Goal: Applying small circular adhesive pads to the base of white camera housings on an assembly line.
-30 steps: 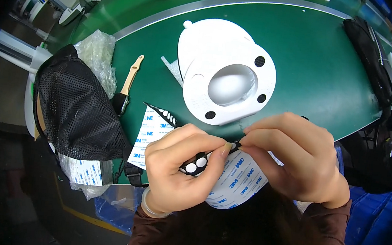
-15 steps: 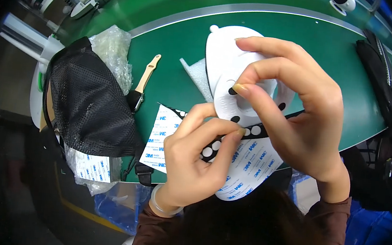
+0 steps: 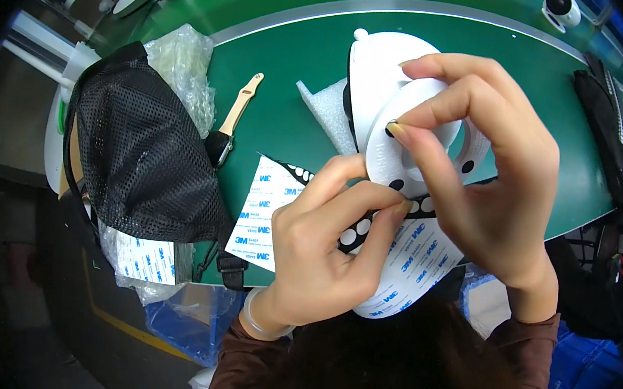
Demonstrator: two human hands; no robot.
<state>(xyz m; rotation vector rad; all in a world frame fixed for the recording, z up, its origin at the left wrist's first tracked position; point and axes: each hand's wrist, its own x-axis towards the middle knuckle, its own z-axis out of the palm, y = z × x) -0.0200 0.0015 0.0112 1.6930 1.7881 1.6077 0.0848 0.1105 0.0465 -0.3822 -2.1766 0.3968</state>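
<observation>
My left hand (image 3: pixel 332 253) is closed, thumb and fingertips pinched on a sheet of adhesive pads (image 3: pixel 409 271). The sheet has printed white backing and a black strip with rows of white dots. Its index finger lies against the rim of a white ring-shaped base (image 3: pixel 382 160), which bears several small black round pads. At one black pad (image 3: pixel 390 129) on that ring, my right hand (image 3: pixel 491 159) pinches thumb and index finger together. Another right fingertip touches the rounded white housing (image 3: pixel 380 66) behind the ring. My right palm and fingers cover part of the ring.
A black mesh bag (image 3: pixel 143 156) lies at the left beside crumpled bubble wrap (image 3: pixel 185 70). Between bag and housing is a wooden-handled brush (image 3: pixel 241 105). Grey foam (image 3: pixel 331 110) sits by the housing. A black folded item (image 3: pixel 604 133) lies at the right; a white camera (image 3: pixel 562 10) stands behind.
The view has shifted slightly, so the table things sit a little higher and further right. Both hands keep their pinches on the sheet and at the black pad.
</observation>
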